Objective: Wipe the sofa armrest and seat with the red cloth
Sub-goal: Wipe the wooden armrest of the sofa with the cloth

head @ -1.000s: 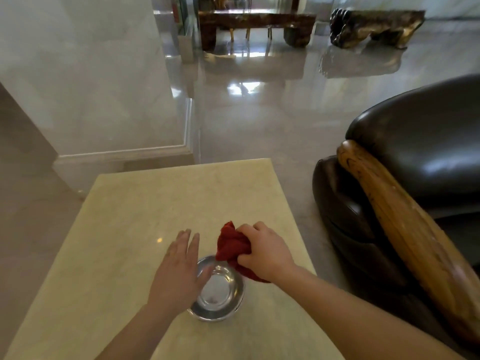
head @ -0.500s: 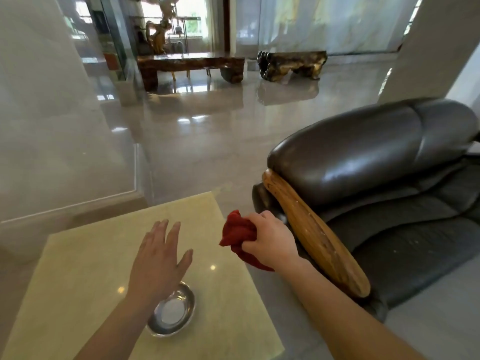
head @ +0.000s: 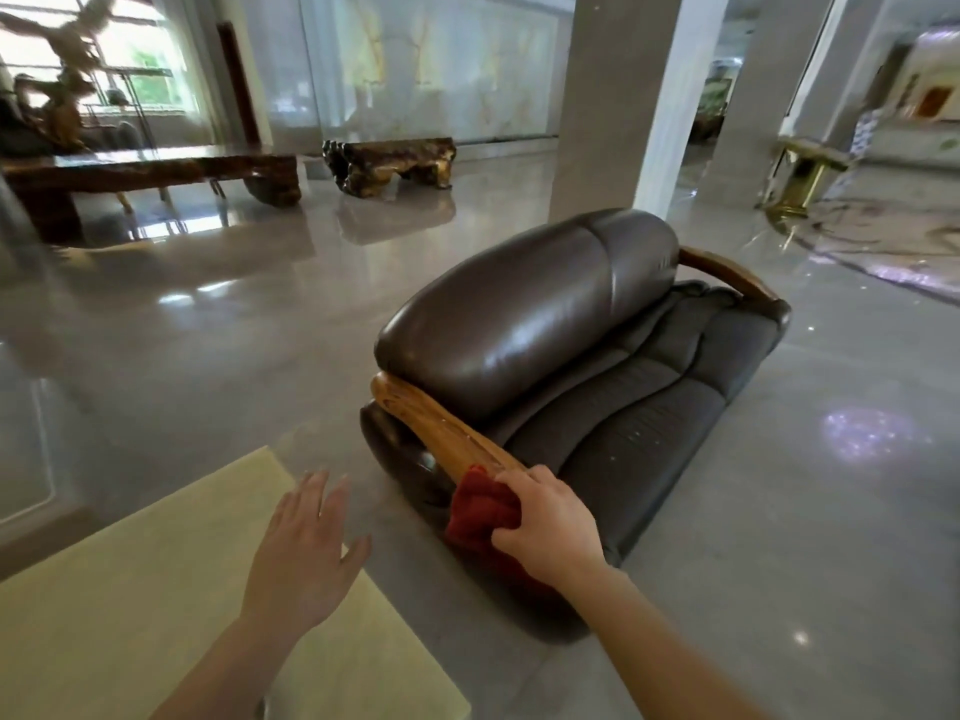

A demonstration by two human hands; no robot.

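Note:
A dark brown leather sofa (head: pixel 524 314) stands on the floor to my right, its seat (head: pixel 639 433) running away from me. Its near wooden armrest (head: pixel 431 423) slants toward me. My right hand (head: pixel 550 527) is shut on the bunched red cloth (head: pixel 480 509) and presses it against the near end of that armrest. My left hand (head: pixel 306 548) hovers open, fingers spread, above the right edge of the cream marble table (head: pixel 130 595), holding nothing.
Polished grey floor surrounds the sofa. A grey pillar (head: pixel 623 96) rises behind the backrest. A long dark wooden table (head: pixel 156 171) and a carved root bench (head: pixel 389 163) stand far back left. A second wooden armrest (head: pixel 727 270) is at the sofa's far end.
My right hand carried the red cloth from above the metal bowl on the table rightward onto the sofa's near armrest. My view turned right; the bowl has left the frame.

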